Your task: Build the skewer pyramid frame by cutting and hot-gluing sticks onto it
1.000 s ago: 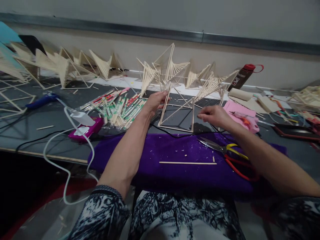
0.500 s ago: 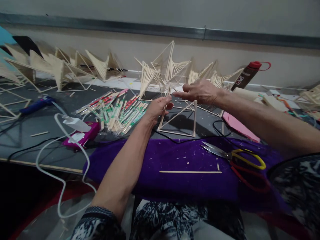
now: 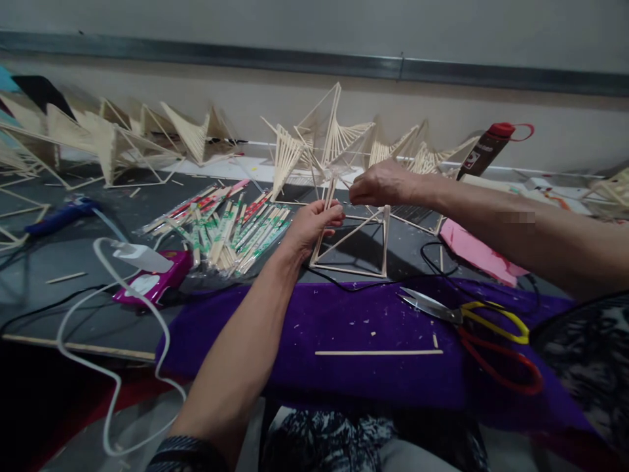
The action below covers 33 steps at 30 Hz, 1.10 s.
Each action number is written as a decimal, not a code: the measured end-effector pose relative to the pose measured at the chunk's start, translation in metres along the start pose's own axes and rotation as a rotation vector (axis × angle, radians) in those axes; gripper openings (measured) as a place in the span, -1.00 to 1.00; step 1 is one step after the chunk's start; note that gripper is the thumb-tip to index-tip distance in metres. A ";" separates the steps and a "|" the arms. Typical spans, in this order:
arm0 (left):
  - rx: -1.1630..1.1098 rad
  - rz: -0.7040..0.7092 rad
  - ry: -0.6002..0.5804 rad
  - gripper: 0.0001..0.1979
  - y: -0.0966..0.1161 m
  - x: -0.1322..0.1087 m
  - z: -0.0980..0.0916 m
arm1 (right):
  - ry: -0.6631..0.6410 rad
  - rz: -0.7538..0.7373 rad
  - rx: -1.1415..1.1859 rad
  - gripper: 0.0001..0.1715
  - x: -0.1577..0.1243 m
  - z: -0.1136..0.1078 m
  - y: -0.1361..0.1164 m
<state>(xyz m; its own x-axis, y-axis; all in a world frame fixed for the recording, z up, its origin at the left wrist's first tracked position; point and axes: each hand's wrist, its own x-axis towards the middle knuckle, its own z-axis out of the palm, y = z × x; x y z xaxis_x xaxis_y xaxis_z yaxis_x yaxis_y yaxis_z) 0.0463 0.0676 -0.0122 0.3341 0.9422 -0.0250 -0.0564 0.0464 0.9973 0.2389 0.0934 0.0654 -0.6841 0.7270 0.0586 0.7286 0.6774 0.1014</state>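
Note:
My left hand (image 3: 314, 228) is closed, thumb against fingers, around a slanting stick at the left side of a small wooden stick frame (image 3: 385, 242). This frame stands on the grey table just behind a purple cloth. Close to its top, my right hand (image 3: 381, 185) hovers to the right of the left fingertips, its fingers curled together. Whatever they pinch, if anything, is hidden. On the cloth (image 3: 295, 367) lie a loose wooden stick (image 3: 378, 353) and scissors (image 3: 435, 307) with one yellow and one red handle loop.
Wrapped chopsticks (image 3: 228, 229) are heaped left of the frame. Finished-looking stick models (image 3: 339, 134) line the wall. A blue glue gun (image 3: 63, 216), a magenta power strip (image 3: 154, 282) with a white cord, pink foam-like sheet (image 3: 479, 252) and a red-capped brown bottle (image 3: 484, 151) are around.
My right hand has pulled back slightly from the left fingertips, and its stretched index finger has curled in. The left hand keeps its hold on the frame. The view has shifted a little.

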 end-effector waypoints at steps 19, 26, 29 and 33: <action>-0.096 -0.067 0.024 -0.86 -0.006 0.005 0.000 | 0.124 0.343 0.789 -0.72 -0.044 0.031 0.026; -0.117 -0.089 0.015 -0.88 -0.004 0.004 0.000 | 0.133 0.459 0.813 -0.80 -0.055 0.033 0.032; -0.109 -0.089 0.018 -0.87 -0.005 0.005 0.000 | 0.149 0.478 0.830 -0.84 -0.055 0.038 0.037; -0.097 -0.087 0.011 -0.88 -0.007 0.007 -0.002 | 0.142 0.563 0.837 -0.92 -0.055 0.047 0.045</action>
<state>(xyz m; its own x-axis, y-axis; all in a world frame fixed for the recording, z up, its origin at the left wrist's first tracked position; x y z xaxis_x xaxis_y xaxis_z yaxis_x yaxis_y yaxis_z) 0.0472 0.0748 -0.0199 0.3316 0.9367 -0.1128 -0.1183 0.1599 0.9800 0.3105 0.0893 0.0201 -0.1923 0.9813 0.0066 0.6988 0.1417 -0.7012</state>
